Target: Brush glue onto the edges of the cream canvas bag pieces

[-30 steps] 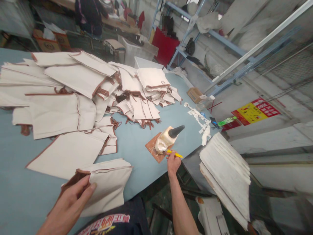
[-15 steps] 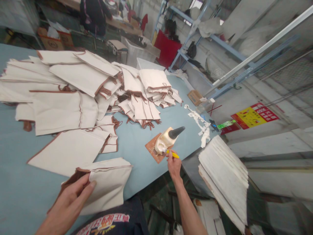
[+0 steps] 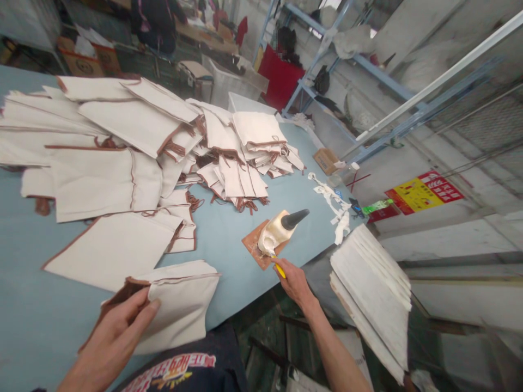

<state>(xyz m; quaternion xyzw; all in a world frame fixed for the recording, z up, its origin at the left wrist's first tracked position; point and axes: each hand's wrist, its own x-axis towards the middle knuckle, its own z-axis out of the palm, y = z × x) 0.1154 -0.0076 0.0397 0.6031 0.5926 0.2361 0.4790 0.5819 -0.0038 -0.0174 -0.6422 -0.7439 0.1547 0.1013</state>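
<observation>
My left hand (image 3: 118,326) grips a cream fabric pouch (image 3: 183,307) with brown lining, fingers and thumb pinching its upper edge near the table's front. In my right hand (image 3: 296,280) is a yellow-handled brush (image 3: 280,270), its head down at the mouth of a cream plastic container (image 3: 274,234). Whitish paste-like matter coats the mouth and hides the brush tip. The container has a dark, tapered end and lies on a brown square board (image 3: 252,243).
Many cream pouches with brown edging (image 3: 110,179) are heaped over the blue tabletop (image 3: 223,242). White scraps (image 3: 337,215) and a small carton (image 3: 327,160) lie along the right edge. A stack of pale sheets (image 3: 371,294) stands right of my arm. Another person (image 3: 153,27) is across the room.
My right hand has shifted slightly lower and turned, so the brush handle now slants down toward me. My left hand keeps its hold on the pouch.
</observation>
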